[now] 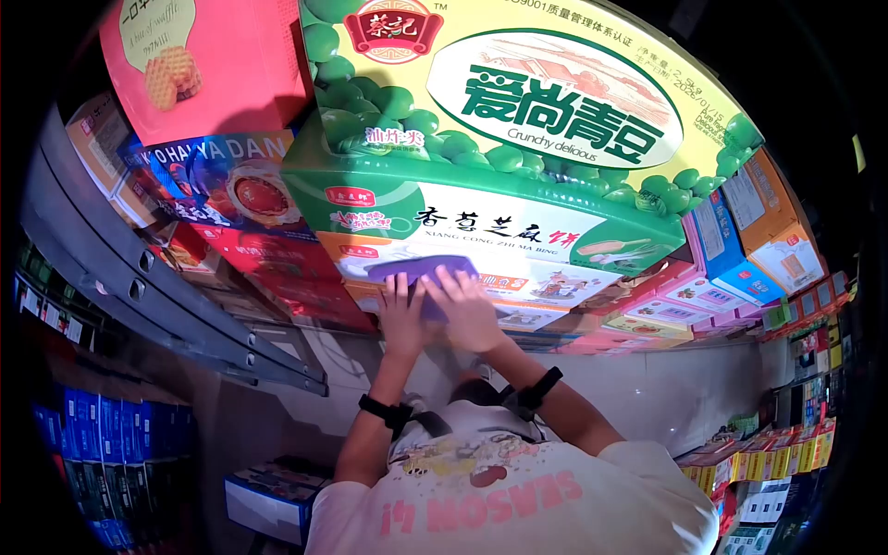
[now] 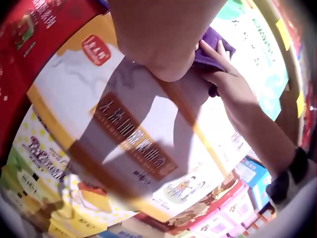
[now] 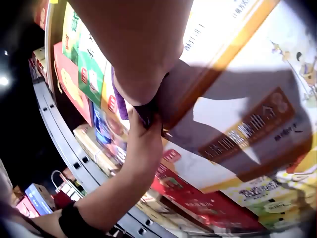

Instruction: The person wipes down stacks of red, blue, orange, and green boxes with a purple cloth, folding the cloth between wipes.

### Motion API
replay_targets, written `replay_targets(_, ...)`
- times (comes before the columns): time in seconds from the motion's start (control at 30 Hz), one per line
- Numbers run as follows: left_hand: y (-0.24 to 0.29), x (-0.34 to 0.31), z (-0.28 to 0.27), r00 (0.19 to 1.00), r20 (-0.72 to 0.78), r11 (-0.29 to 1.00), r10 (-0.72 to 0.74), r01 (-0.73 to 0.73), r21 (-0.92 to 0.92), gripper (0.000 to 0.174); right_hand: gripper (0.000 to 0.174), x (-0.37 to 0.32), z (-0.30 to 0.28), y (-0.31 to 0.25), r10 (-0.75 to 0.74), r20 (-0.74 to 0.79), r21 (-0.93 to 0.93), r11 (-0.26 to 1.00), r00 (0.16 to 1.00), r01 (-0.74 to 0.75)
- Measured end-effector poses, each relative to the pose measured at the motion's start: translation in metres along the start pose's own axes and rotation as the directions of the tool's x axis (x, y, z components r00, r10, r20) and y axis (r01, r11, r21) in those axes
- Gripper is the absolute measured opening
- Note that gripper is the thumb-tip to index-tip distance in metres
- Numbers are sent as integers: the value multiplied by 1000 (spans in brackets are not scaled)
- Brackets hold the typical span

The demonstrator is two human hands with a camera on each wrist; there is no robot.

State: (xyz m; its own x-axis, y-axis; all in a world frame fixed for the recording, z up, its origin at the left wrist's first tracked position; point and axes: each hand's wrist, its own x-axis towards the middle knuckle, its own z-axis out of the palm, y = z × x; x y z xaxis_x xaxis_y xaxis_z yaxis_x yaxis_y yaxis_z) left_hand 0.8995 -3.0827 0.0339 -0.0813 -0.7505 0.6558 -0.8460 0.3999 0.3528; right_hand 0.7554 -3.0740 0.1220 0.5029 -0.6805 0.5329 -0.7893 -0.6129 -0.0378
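Note:
A purple cloth (image 1: 427, 274) lies against the front of a white and orange box (image 1: 518, 287) in the stack. My left hand (image 1: 400, 314) rests on its left part, fingers pointing up and fairly straight. Beside it my right hand (image 1: 465, 310) presses on the cloth with extended fingers. The left wrist view shows my right hand (image 2: 235, 89) on the purple cloth (image 2: 214, 48), near a box corner. In the right wrist view my left hand (image 3: 144, 144) is at the cloth (image 3: 119, 96), its fingertips partly hidden behind my nearer right hand (image 3: 143, 74).
Above the cloth are a green box (image 1: 388, 205) and a large green-pea box (image 1: 555, 102). Red and pink boxes (image 1: 199, 74) stand left, beside a grey metal rail (image 1: 157, 277). Blue and orange boxes (image 1: 777, 222) are at right. A small blue and white box (image 1: 264, 509) sits low behind.

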Motion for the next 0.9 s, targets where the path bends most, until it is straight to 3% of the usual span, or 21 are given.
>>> replay_targets(0.07,-10,-23,14,993,94,997,-69,67,24,67,50,-14,26,9,-109,129,3,994,986,110)
replay_targets(0.1,-8,-28,9,975,189,993,-117,112,36,66,50,-17,30,8,-150,105,-20,988,983,153)
replay_targets(0.17,-5,-30,3,959,215,981,-185,194,-20,67,53,-20,38,10,-151,78,-10,988,985,153)
replay_targets(0.23,3,-13,-20,979,112,970,-169,186,-158,68,54,1,17,1,-174,129,11,985,976,174)
replay_targets(0.27,-8,-13,-13,987,64,981,-146,152,-118,69,55,14,9,-3,-220,54,18,976,974,219)
replay_targets(0.3,-1,1,-32,982,65,968,-176,184,-169,70,52,30,1,-9,-194,120,56,981,974,188)
replay_targets(0.37,-7,18,-47,988,-130,974,-89,59,-217,69,51,50,-12,-20,-255,-117,42,964,960,262)
replay_targets(0.43,-10,29,-53,968,-190,952,-167,108,-287,67,56,69,-16,-29,-271,-67,100,956,960,277)
replay_targets(0.5,-24,27,-37,948,-274,930,-165,57,-362,61,56,77,-4,-34,-312,-54,64,947,949,315)
replay_targets(0.57,-18,16,-26,919,-203,842,-338,200,-501,63,55,76,14,-37,-354,-27,79,931,935,355)
replay_targets(0.6,-19,2,-17,915,-203,842,-348,209,-498,63,55,69,25,-37,-361,-22,86,929,932,361)
replay_targets(0.67,-23,-27,-3,927,-41,803,-373,301,-514,65,54,51,53,-37,-378,133,50,926,916,375)
replay_targets(0.7,-20,-35,-4,890,81,726,-448,416,-548,63,54,37,69,-32,-375,181,-21,923,909,385)
replay_targets(0.77,-28,-49,6,907,80,820,-412,408,-402,62,56,26,73,-24,-344,214,62,939,914,338)
replay_targets(0.83,-21,-38,-1,905,34,836,-423,405,-371,63,60,23,58,-17,-340,198,81,940,919,331)
replay_targets(0.9,-6,-17,-19,938,-19,868,-347,313,-386,60,62,33,37,-11,-360,130,-31,930,924,367)
